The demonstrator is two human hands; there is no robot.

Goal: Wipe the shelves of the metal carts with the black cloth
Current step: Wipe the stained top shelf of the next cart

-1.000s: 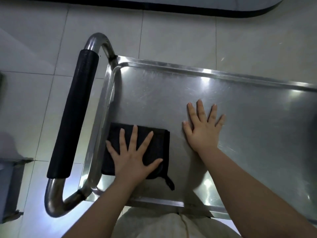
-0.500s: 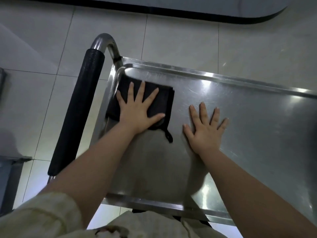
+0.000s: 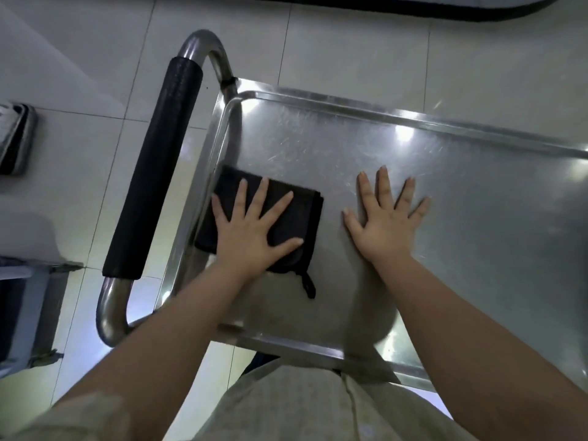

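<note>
Now left hand point(image 3: 251, 240) has pulled black cloth point(image 3: 302, 211) nearer along shelf point(image 3: 318, 138), apparently flat-palmed.

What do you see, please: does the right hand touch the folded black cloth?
No, the right hand lies flat on the bare metal shelf beside the black cloth.

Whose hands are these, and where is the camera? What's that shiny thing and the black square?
No machine here: these are a person's two bare hands. The camera sits on the person's head and looks down, so you see what they see. The shiny thing is a shelf of a metal cart, with a padded black handle at its end. The left hand lies flat, fingers spread, on a folded black cloth for wiping. The right hand rests flat on the bare metal beside it, holding nothing.
</note>
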